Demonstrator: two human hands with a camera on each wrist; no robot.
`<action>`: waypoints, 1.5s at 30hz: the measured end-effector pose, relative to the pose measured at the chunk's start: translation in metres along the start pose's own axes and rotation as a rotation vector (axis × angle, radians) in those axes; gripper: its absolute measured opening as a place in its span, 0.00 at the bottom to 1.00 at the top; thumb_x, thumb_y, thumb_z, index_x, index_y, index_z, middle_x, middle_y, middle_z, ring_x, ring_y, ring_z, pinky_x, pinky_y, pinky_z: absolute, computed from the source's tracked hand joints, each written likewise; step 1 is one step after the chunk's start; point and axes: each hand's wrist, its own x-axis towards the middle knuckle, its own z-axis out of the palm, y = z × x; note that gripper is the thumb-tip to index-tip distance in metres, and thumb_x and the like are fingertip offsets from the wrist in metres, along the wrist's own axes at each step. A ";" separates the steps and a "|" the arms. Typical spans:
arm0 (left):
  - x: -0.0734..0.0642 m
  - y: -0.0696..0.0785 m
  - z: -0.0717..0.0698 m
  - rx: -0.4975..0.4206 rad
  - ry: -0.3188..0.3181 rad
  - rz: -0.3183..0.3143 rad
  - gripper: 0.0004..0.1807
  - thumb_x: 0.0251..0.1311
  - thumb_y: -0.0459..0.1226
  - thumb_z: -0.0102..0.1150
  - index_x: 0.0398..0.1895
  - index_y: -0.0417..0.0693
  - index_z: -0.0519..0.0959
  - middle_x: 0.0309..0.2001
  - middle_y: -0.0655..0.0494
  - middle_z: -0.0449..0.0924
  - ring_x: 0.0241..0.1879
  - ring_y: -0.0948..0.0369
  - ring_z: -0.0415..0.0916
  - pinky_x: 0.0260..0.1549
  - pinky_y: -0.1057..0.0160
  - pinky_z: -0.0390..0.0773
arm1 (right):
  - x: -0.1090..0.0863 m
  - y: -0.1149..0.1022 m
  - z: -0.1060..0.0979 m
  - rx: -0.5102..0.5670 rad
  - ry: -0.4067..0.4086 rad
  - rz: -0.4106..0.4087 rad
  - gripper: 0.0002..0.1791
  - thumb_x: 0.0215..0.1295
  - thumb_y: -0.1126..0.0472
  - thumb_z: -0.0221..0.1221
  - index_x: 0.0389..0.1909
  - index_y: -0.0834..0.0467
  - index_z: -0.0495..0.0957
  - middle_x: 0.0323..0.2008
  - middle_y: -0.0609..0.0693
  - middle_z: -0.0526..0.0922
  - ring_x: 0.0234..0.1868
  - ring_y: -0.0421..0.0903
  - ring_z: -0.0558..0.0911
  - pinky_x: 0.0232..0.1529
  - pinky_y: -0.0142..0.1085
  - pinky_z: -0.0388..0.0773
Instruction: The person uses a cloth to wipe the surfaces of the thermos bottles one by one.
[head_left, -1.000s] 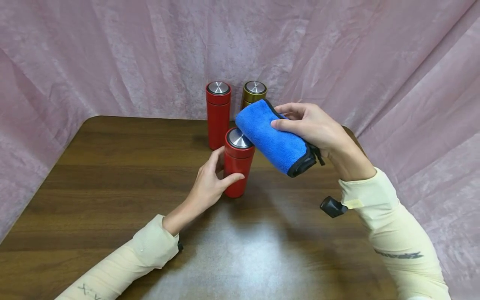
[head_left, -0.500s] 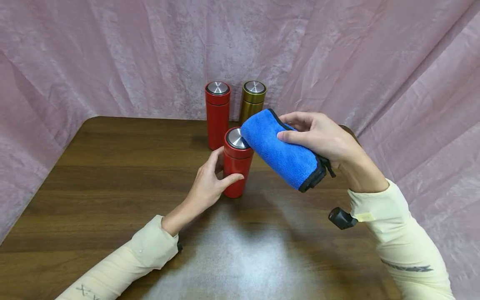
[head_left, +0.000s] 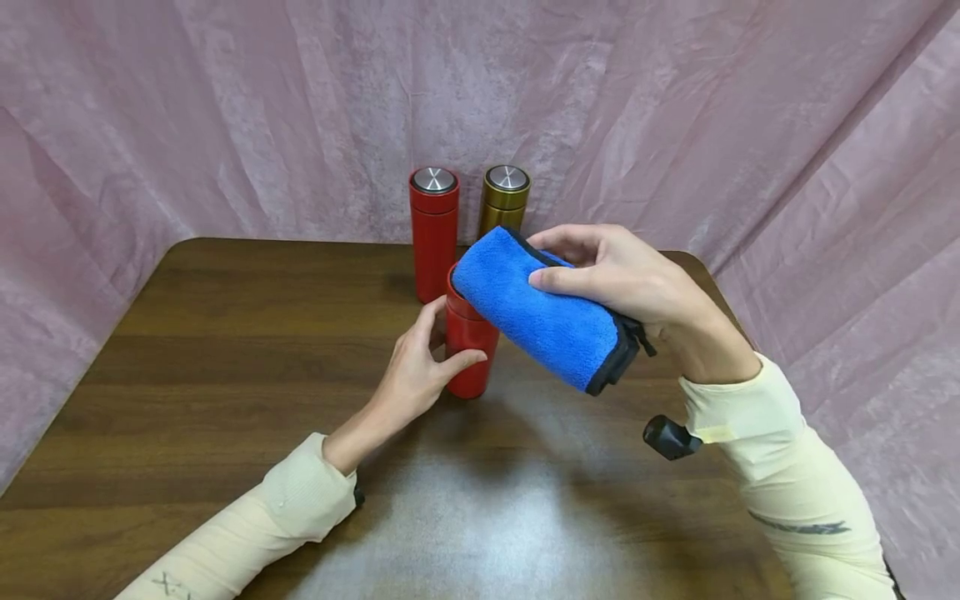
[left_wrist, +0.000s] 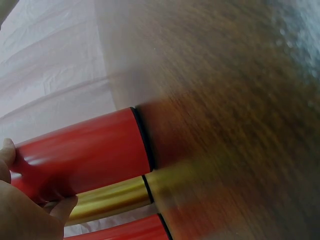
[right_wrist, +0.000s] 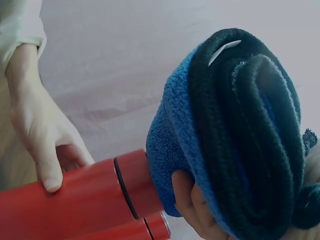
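In the head view my left hand [head_left: 412, 358] grips the body of the near red thermos [head_left: 469, 346], which stands upright on the table. Fingers lie behind it and the thumb in front. My right hand [head_left: 630, 279] holds a folded blue towel [head_left: 543, 317] with black edging, thumb on the near side. The towel covers the thermos's lid; in the right wrist view the towel [right_wrist: 172, 120] lies against the top end of the red thermos [right_wrist: 65, 200]. The left wrist view shows the lower body of the held thermos [left_wrist: 90, 152], with its black base on the table.
Behind the held one stand another red thermos [head_left: 435, 242] and a gold thermos [head_left: 504, 208], its lower part hidden by the towel. The brown wooden table [head_left: 247, 350] ends at a pink curtain [head_left: 300, 125] at the back and side.
The right hand and towel first moved right and nearer, uncovering more of the gold thermos, then back left over the near thermos's lid, now hidden. The left hand has kept its grip in place.
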 end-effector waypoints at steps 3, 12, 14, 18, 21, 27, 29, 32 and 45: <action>-0.001 0.001 0.001 -0.013 0.001 -0.007 0.43 0.57 0.35 0.77 0.74 0.47 0.65 0.60 0.48 0.80 0.59 0.52 0.78 0.60 0.50 0.79 | 0.005 -0.003 0.001 0.003 -0.009 -0.018 0.28 0.70 0.49 0.65 0.68 0.53 0.76 0.60 0.52 0.81 0.50 0.53 0.84 0.51 0.47 0.81; -0.001 -0.001 0.001 -0.015 0.000 -0.007 0.44 0.57 0.35 0.77 0.75 0.46 0.64 0.61 0.45 0.79 0.61 0.52 0.77 0.61 0.50 0.78 | 0.019 -0.009 0.006 0.002 0.034 -0.003 0.28 0.68 0.47 0.66 0.66 0.52 0.77 0.56 0.53 0.83 0.48 0.54 0.85 0.50 0.48 0.81; 0.000 -0.001 0.002 -0.012 -0.001 0.001 0.43 0.57 0.35 0.77 0.74 0.45 0.64 0.61 0.45 0.79 0.60 0.52 0.78 0.61 0.50 0.78 | 0.021 -0.008 0.006 0.007 0.049 0.013 0.29 0.68 0.47 0.66 0.66 0.52 0.77 0.56 0.55 0.84 0.48 0.55 0.85 0.50 0.47 0.82; 0.000 -0.001 0.002 -0.007 0.007 0.020 0.44 0.56 0.35 0.78 0.74 0.44 0.65 0.60 0.46 0.80 0.59 0.52 0.79 0.60 0.51 0.79 | 0.027 -0.005 0.003 0.006 0.068 0.045 0.30 0.68 0.47 0.66 0.68 0.52 0.76 0.56 0.56 0.83 0.47 0.57 0.84 0.48 0.46 0.83; 0.000 -0.001 0.003 -0.011 0.010 0.025 0.44 0.55 0.35 0.78 0.74 0.43 0.65 0.60 0.46 0.80 0.59 0.53 0.79 0.60 0.52 0.79 | 0.029 -0.001 0.000 0.021 0.074 0.067 0.31 0.69 0.47 0.65 0.69 0.52 0.75 0.57 0.57 0.82 0.48 0.57 0.84 0.47 0.44 0.83; 0.000 -0.002 0.003 -0.005 0.017 0.032 0.44 0.55 0.34 0.79 0.73 0.42 0.65 0.59 0.45 0.81 0.58 0.53 0.79 0.59 0.52 0.80 | 0.027 0.008 -0.008 0.073 0.092 0.104 0.30 0.69 0.48 0.65 0.70 0.53 0.75 0.58 0.58 0.81 0.48 0.56 0.84 0.45 0.41 0.84; 0.000 -0.003 0.003 -0.001 0.020 0.034 0.44 0.55 0.34 0.79 0.73 0.42 0.65 0.58 0.45 0.81 0.58 0.53 0.79 0.59 0.52 0.80 | 0.025 0.010 -0.010 0.071 0.095 0.109 0.30 0.69 0.48 0.65 0.69 0.53 0.75 0.57 0.59 0.81 0.47 0.56 0.84 0.44 0.41 0.84; -0.001 -0.004 0.003 0.005 0.024 0.036 0.44 0.54 0.34 0.79 0.73 0.42 0.65 0.57 0.45 0.81 0.57 0.53 0.79 0.59 0.52 0.80 | 0.020 0.013 -0.013 0.040 0.099 0.108 0.29 0.69 0.48 0.64 0.69 0.53 0.75 0.56 0.59 0.82 0.46 0.55 0.84 0.43 0.39 0.83; 0.000 -0.002 0.002 -0.007 0.016 0.033 0.44 0.54 0.32 0.79 0.73 0.42 0.65 0.59 0.44 0.80 0.58 0.51 0.78 0.59 0.51 0.80 | -0.005 0.016 -0.011 -0.026 0.063 0.072 0.28 0.69 0.47 0.65 0.67 0.53 0.77 0.56 0.56 0.83 0.46 0.53 0.85 0.45 0.41 0.83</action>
